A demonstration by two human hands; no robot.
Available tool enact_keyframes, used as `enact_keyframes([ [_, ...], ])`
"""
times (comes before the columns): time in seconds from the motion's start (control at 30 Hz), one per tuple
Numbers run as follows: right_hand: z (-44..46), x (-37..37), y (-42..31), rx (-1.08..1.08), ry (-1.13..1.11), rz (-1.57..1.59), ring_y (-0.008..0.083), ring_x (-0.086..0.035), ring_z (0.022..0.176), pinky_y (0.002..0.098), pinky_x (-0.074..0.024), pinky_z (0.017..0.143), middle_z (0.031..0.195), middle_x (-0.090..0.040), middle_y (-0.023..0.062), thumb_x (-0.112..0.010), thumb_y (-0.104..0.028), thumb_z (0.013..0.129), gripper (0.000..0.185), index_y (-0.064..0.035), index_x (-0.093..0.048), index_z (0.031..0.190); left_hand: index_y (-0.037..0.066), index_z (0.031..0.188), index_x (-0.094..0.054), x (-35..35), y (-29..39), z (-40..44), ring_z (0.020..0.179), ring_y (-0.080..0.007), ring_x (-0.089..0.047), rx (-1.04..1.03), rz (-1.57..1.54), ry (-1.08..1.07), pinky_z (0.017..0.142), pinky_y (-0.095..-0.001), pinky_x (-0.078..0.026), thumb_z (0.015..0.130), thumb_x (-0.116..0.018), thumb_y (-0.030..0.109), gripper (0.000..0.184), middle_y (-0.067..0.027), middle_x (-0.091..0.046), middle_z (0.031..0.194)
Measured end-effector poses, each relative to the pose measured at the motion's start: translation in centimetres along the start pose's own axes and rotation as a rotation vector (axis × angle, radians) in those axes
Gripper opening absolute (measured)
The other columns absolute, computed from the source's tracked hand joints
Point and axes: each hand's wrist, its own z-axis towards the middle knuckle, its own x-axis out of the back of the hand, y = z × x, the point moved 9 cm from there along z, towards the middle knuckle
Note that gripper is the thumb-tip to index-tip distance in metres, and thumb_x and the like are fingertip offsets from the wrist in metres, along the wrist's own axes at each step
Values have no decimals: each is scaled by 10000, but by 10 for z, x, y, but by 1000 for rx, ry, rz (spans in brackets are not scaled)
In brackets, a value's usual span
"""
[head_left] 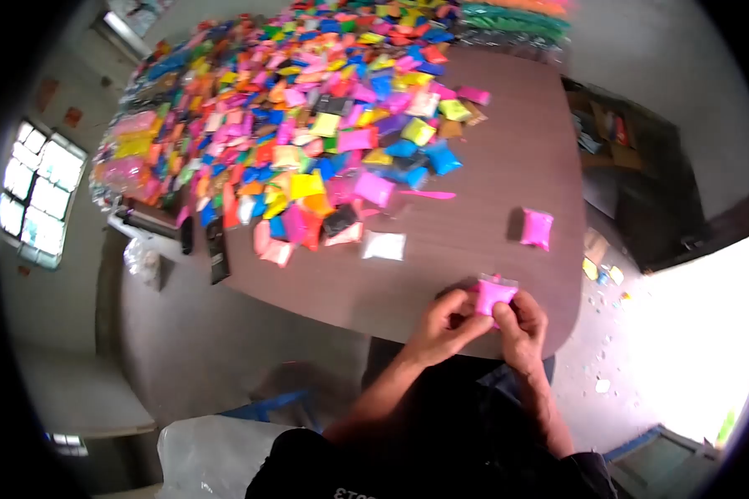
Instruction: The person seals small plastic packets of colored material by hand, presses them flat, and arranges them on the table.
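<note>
A small pink plastic packet (496,293) is pinched by fingers of the left hand (445,328) and right hand (522,327) over the brown surface's (508,150) near edge; another pink packet (537,229) is set apart, multicoloured packets (300,116) left heaped.

1. Left hand (448,331): fingers curled, thumb stretched toward the right hand (522,334); pinching;
2. Right hand: thumb bent upward, fingers folded beside it; also pinching, thumb tips close together;
3. Left forearm (373,392) and right forearm (543,409): bare, behind the hands, slanting inward to them.
</note>
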Motion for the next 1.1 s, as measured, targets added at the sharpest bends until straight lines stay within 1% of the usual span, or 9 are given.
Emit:
enact_keyframes([
  [0.13,-4,6,9,-29,19,-22,76,-578,916,243,-478,808,1006,-642,-13,-632,-79,1000,249,13,-645,1231,-8,1158,-656,5,-3,2,913,-108,-675,48,0,30,816,-279,-539,993,-683,122,212,-60,-725,1001],
  [0.23,-5,3,8,-1,16,-20,80,-571,953,243,-466,837,1005,-613,-5,-656,-100,994,242,22,-641,1203,12,1050,-685,13,-13,0,805,-73,-631,18,63,69,716,-243,-503,966,-715,123,142,-16,-702,921],
  [0.4,-5,1,0,-9,-22,-24,103,-591,1011,278,-488,888,1064,-649,34,-653,-138,1016,226,19,-644,1179,17,986,-668,12,-4,0,745,-42,-566,-37,120,36,657,-221,-446,944,-725,107,114,26,-646,837],
  [0.53,-4,0,0,0,-48,-12,112,-597,989,283,-494,877,1046,-644,40,-657,-137,1012,229,23,-646,1175,31,939,-606,3,0,2,701,-22,-473,-58,26,34,613,-202,-370,975,-680,86,99,53,-570,804],
  [0.6,-2,-4,-12,108,-46,-124,78,-507,837,235,-409,744,931,-565,-6,-639,-134,1009,183,8,-674,1120,27,952,-607,7,0,2,716,-22,-476,-35,44,24,623,-205,-373,978,-674,85,92,48,-574,824],
  [0.73,-1,-8,-20,103,-47,-124,92,-507,823,248,-408,732,917,-551,17,-651,-132,993,177,6,-673,1102,14,928,-619,13,-6,0,739,-24,-508,8,9,67,657,-210,-413,948,-687,45,77,40,-585,812],
  [0.8,-1,-5,-15,29,-92,-196,135,-589,900,283,-473,778,1001,-614,59,-675,-132,992,211,14,-671,1145,13,932,-616,13,-9,0,748,-28,-515,26,-11,78,664,-214,-417,950,-682,40,74,34,-596,820],
  [0.97,1,1,-13,67,-86,-223,180,-608,874,301,-485,765,985,-620,93,-683,-117,977,210,19,-679,1137,14,960,-617,3,0,3,765,-44,-535,103,-29,60,680,-226,-433,955,-672,29,57,27,-616,836],
  [1.1,0,-2,-18,103,-106,-213,205,-628,871,314,-498,754,977,-637,118,-689,-111,967,214,11,-689,1142,18,988,-635,9,-2,1,688,-25,-492,122,-57,144,609,-205,-383,965,-671,51,53,39,-593,801],
])
